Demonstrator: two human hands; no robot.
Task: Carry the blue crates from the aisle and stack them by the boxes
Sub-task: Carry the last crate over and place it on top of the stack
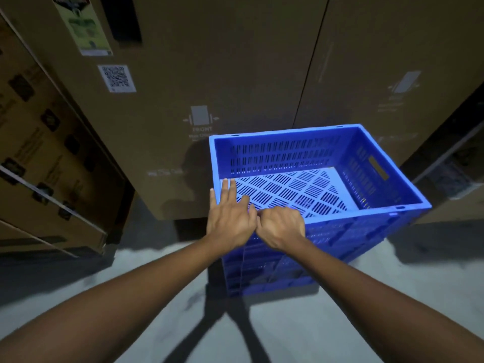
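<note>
On the tall cardboard box [199,82] ahead of me I can read only the word "FRONT" [202,129], printed in pale letters under a small box pictogram near its lower edge, while the line beneath it, the QR sticker [117,78] and the green label [86,27] near its upper left corner are too blurred.

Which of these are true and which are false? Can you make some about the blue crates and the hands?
1. The top crate is empty. True.
2. The crates are red. False: they are blue.
3. Both hands are at the crate's near rim. True: the left hand lies open, and the right hand curls over the rim.
4. The crate sits alone on the floor. False: it tops a stack of crates.
5. Boxes stand behind the stack. True.
</note>
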